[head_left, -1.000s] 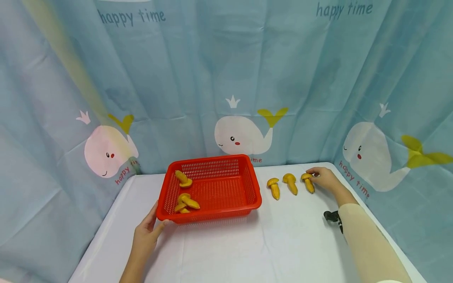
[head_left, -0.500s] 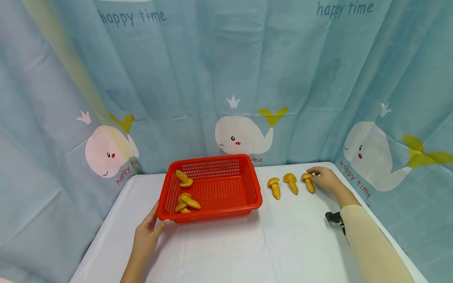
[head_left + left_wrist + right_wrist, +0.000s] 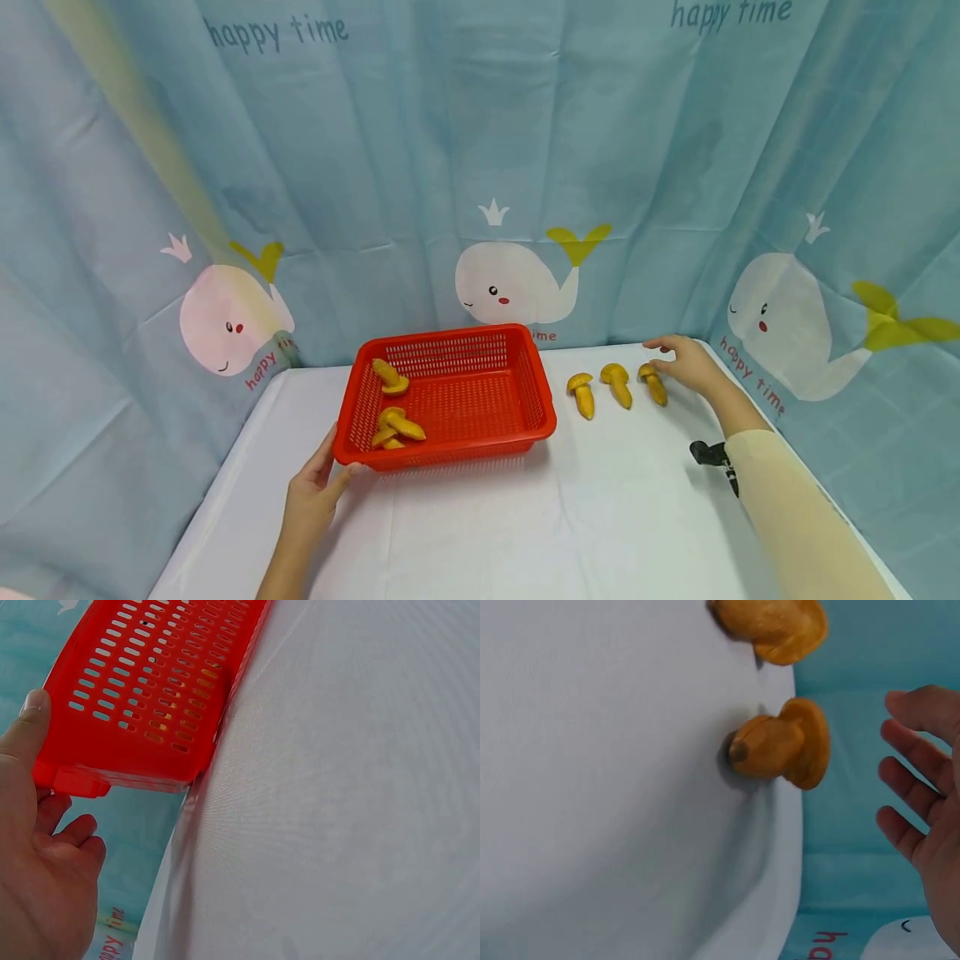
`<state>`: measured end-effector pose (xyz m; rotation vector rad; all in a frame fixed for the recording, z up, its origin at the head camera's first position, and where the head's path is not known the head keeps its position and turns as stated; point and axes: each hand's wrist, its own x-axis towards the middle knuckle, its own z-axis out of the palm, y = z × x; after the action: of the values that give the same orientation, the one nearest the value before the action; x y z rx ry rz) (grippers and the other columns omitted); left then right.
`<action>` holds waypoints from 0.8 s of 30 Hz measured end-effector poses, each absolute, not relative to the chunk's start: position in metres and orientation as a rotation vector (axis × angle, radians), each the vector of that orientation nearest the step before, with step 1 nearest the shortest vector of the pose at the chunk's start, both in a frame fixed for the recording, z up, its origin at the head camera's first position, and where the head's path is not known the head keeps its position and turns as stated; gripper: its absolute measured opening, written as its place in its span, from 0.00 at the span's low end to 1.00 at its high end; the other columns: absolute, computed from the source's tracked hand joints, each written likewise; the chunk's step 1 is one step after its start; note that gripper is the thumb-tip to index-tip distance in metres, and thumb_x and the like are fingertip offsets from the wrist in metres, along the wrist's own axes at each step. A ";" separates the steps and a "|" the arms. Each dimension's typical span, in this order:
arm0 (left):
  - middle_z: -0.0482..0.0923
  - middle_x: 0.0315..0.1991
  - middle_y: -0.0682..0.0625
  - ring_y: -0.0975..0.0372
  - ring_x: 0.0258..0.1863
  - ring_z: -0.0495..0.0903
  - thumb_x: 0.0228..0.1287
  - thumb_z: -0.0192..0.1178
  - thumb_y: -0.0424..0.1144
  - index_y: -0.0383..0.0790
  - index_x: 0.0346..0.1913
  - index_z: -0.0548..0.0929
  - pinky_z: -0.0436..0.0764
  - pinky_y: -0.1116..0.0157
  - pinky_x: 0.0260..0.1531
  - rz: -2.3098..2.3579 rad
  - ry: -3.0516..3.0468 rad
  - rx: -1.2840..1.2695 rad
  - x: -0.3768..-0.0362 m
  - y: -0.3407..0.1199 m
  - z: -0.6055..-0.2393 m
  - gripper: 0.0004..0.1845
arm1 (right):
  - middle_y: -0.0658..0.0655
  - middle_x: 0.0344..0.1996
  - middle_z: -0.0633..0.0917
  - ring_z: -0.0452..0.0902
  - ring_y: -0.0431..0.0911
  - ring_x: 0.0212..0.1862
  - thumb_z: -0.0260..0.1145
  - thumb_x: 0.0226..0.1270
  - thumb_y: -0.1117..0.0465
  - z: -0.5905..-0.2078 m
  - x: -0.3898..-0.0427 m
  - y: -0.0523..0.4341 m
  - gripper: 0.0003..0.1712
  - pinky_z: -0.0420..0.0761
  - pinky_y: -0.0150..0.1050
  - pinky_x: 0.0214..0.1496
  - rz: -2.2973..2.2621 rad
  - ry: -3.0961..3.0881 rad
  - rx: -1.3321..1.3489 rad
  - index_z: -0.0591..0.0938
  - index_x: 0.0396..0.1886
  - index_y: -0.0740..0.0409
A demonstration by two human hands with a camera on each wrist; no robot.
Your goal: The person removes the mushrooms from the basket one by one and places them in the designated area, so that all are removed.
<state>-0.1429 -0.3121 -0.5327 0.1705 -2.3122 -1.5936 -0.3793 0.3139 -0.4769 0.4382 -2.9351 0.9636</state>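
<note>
A red mesh basket (image 3: pixel 457 396) (image 3: pixel 150 675) stands mid-table with a few yellow toy mushrooms (image 3: pixel 396 427) inside at its left end. My left hand (image 3: pixel 309 493) (image 3: pixel 37 855) holds its near left corner, thumb flat on the wall and fingers curled under the rim. Three more yellow mushrooms lie in a row to the right of the basket; the rightmost mushroom (image 3: pixel 653 383) (image 3: pixel 780 744) lies just beside my right hand (image 3: pixel 684 363) (image 3: pixel 922 810). That hand hovers with its fingers spread, apart from the mushroom and holding nothing.
The white table (image 3: pixel 570 517) is walled on three sides by a blue whale-print curtain (image 3: pixel 525 167). The middle mushroom (image 3: pixel 617 383) and left mushroom (image 3: pixel 581 395) lie between the basket and my right hand. A black wrist mount (image 3: pixel 708 454) shows on my right forearm.
My right hand has let go of the rightmost mushroom's cap and lifted slightly back, fingers spreading. The mushroom stays on the table. Left hand and basket have not moved.
</note>
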 end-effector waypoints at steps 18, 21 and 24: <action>0.64 0.78 0.54 0.68 0.77 0.61 0.65 0.70 0.41 0.59 0.78 0.65 0.68 0.74 0.66 -1.612 -2.277 0.152 -0.141 -0.310 -0.528 0.40 | 0.65 0.65 0.79 0.69 0.64 0.67 0.68 0.73 0.59 -0.443 -0.354 0.259 0.24 0.70 0.68 0.70 0.977 -2.784 0.558 0.79 0.66 0.58; 0.63 0.78 0.55 0.66 0.78 0.60 0.66 0.70 0.42 0.60 0.78 0.65 0.67 0.72 0.67 -1.612 -2.288 0.157 -0.140 -0.310 -0.527 0.40 | 0.65 0.65 0.78 0.68 0.65 0.68 0.68 0.73 0.58 -0.440 -0.348 0.249 0.25 0.69 0.69 0.70 0.993 -2.773 0.560 0.80 0.66 0.59; 0.63 0.78 0.53 0.65 0.78 0.59 0.67 0.69 0.43 0.59 0.79 0.64 0.67 0.73 0.66 -1.597 -2.307 0.157 -0.141 -0.310 -0.527 0.40 | 0.64 0.65 0.79 0.67 0.64 0.69 0.69 0.72 0.58 -0.437 -0.342 0.239 0.24 0.68 0.70 0.70 1.011 -2.756 0.563 0.80 0.66 0.58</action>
<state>-0.1406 -0.3097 -0.5270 0.1574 -2.3066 -1.5971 -0.3419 0.2391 -0.4368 0.5628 -2.7563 1.0108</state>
